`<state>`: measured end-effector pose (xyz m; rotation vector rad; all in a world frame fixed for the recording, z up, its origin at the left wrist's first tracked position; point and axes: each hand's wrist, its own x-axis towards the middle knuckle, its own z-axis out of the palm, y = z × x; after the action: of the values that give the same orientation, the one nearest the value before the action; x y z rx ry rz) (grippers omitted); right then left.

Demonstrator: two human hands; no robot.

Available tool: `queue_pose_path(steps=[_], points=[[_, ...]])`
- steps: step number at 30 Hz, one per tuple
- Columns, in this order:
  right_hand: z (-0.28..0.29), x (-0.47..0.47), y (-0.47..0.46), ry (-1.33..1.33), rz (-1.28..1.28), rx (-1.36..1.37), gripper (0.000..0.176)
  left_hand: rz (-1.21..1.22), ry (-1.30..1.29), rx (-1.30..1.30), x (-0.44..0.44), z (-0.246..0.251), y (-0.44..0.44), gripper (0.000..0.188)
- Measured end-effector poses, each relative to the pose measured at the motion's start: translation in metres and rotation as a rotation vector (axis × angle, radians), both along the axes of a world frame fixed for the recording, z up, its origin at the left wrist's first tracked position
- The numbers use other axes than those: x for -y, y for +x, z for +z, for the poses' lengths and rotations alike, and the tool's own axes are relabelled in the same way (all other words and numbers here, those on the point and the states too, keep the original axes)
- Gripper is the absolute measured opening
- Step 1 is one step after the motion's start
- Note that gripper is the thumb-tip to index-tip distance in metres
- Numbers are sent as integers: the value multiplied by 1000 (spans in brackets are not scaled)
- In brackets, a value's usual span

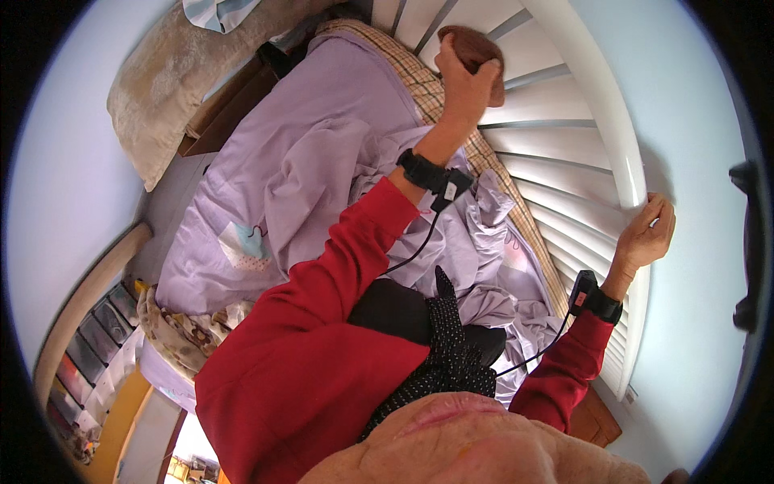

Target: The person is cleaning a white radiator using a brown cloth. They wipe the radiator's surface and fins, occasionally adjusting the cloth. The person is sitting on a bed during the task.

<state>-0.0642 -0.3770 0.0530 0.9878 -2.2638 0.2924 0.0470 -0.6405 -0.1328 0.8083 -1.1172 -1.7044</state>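
My left hand [464,75] holds a brown cloth [497,91], pressed against the slats of a white headboard [544,100], fingers and thumb pinching its folds. Towards the right, my right hand [647,233] is curled at the headboard's rounded top rail [611,121], beside the pale wall; whether it grips the rail cannot be told. Black straps with small cabled devices sit on both wrists. Below the slats lies a mattress with a checked edge [423,85], covered by a rumpled lilac sheet [320,151].
A beige pillow [151,91] and a brown box [230,109] lie beyond the bed's left side. A patterned blanket [181,333] is bunched at the lower left, near a shelf with pockets [100,339]. A wooden piece of furniture [595,417] stands at the lower right, near the wall [695,151].
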Motion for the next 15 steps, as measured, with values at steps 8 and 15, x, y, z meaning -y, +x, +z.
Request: queue_pose_path(steps=[8, 15], points=[[4, 7, 7, -2, 3, 0, 17, 135, -733, 157, -21, 64, -7, 87], [2, 6, 6, -16, 12, -9, 15, 103, -658, 310, -24, -31, -6, 82]])
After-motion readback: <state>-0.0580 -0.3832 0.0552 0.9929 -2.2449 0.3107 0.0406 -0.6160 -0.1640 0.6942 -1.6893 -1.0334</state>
